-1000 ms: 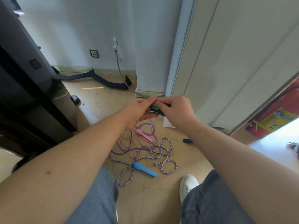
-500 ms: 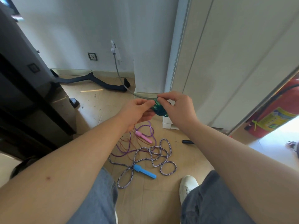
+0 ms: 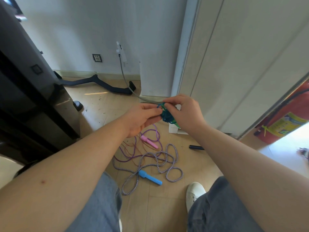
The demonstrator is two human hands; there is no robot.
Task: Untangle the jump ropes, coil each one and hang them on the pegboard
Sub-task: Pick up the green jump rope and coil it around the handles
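Observation:
A small coiled bundle of green jump rope [image 3: 167, 115] is held at chest height between both hands. My left hand [image 3: 142, 118] pinches its left side; my right hand [image 3: 183, 112] grips its right side with the fingers over the top loop. On the floor below lie a thin purple rope [image 3: 133, 153] with a pink handle [image 3: 149, 141] and a thick striped purple-and-white rope [image 3: 168, 163] with a blue handle [image 3: 150, 177], tangled together. No pegboard is in view.
A black handle [image 3: 196, 147] lies on the floor to the right. A dark cabinet [image 3: 30, 101] stands at left, a white panel wall [image 3: 234, 64] ahead, a red fire extinguisher [image 3: 287, 118] at right. A grey cable [image 3: 127, 84] hangs from the wall. My white shoe [image 3: 194, 193] is near the ropes.
The green rope bundle between my hands has come more into view as loops, and my right hand's fingers have shifted over its top. The ropes on the floor have not moved.

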